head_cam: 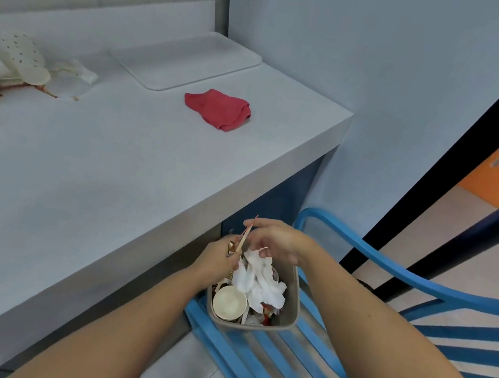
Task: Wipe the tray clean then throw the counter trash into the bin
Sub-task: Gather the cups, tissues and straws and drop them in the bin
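Note:
A grey bin [291, 303] stands on a blue chair beside the counter, filled with crumpled white tissue [260, 283] and a paper cup [229, 302]. My left hand [220, 260] is at the bin's far left rim, closed around thin wooden sticks [244, 236] that point upward. My right hand [276, 240] hovers just above the tissue with its fingers spread, the index finger near the sticks' top. On the counter, the white tray [189, 61] lies at the back by the wall, with a folded red cloth [217, 109] in front of it.
More trash [22, 64] lies at the counter's left edge: a perforated cream wrapper, tissues and sticks. The blue slatted chair [421, 283] carries the bin, tight against the counter's [100, 168] front edge. A dark door frame [459, 147] rises on the right.

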Action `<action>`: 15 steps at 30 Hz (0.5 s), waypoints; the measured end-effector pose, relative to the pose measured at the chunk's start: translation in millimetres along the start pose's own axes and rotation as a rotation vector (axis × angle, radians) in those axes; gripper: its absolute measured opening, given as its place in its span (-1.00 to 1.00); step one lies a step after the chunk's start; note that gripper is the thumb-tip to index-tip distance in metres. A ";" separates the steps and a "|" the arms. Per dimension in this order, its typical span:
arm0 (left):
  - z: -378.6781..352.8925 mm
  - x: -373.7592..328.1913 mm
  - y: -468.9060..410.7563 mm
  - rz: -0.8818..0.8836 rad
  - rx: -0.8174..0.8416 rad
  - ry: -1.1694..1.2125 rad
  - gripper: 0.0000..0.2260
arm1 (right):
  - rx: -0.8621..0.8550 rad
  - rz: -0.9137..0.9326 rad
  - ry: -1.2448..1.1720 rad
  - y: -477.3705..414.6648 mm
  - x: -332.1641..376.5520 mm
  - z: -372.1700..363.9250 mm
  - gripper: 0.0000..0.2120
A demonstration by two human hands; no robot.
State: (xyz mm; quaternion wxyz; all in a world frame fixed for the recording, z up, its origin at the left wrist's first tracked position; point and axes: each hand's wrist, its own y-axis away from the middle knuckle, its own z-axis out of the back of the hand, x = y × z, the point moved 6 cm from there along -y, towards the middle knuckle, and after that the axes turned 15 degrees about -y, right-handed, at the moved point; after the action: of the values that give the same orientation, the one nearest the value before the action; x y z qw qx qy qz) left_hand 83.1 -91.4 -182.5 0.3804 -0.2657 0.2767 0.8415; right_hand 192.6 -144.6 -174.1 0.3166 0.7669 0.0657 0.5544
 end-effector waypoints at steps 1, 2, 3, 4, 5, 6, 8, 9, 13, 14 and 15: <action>-2.9 -2.3 -2.4 -0.019 0.004 -0.005 -0.87 | 0.040 -0.017 -0.071 2.5 2.1 -5.2 -0.78; -6.4 -4.7 -4.6 -0.037 0.011 -0.015 -0.85 | 0.035 -0.021 -0.065 2.0 2.5 -5.2 -0.89; -10.0 -7.7 -7.4 -0.053 0.017 -0.038 -0.84 | 0.002 -0.006 -0.035 0.7 2.8 -3.3 -0.98; -13.4 -10.5 -10.7 -0.069 0.015 -0.065 -0.85 | -0.045 0.026 0.003 -1.3 2.7 1.5 -0.96; -15.9 -12.0 -14.1 -0.080 0.003 -0.091 -0.87 | -0.091 0.053 0.030 -3.3 1.9 7.2 -0.92; -17.6 -12.1 -17.2 -0.079 -0.010 -0.104 -0.87 | -0.126 0.076 0.048 -3.8 2.0 12.2 -0.90; -20.3 -8.3 -23.8 -0.056 -0.032 -0.106 -0.78 | -0.185 0.123 0.089 -2.8 5.0 23.8 -0.89; -21.9 -5.3 -27.0 -0.046 -0.040 -0.102 -0.74 | -0.226 0.150 0.114 -2.1 7.9 31.0 -0.89; -26.3 15.0 -38.0 0.084 -0.071 -0.140 -0.69 | -0.391 0.189 0.200 -1.7 14.6 61.8 -0.83; -26.7 21.2 -40.5 0.124 -0.082 -0.160 -0.69 | -0.407 0.175 0.238 -1.0 12.8 67.2 -0.83; -27.2 26.4 -42.4 0.155 -0.088 -0.171 -0.69 | -0.408 0.149 0.287 -1.1 8.7 71.1 -0.83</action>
State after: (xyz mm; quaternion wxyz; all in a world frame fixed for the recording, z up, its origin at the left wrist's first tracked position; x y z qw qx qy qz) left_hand 108.0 -72.9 -230.3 0.3242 -0.1874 0.2257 0.8994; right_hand 259.6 -169.2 -180.9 0.4105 0.6033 -0.0596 0.6812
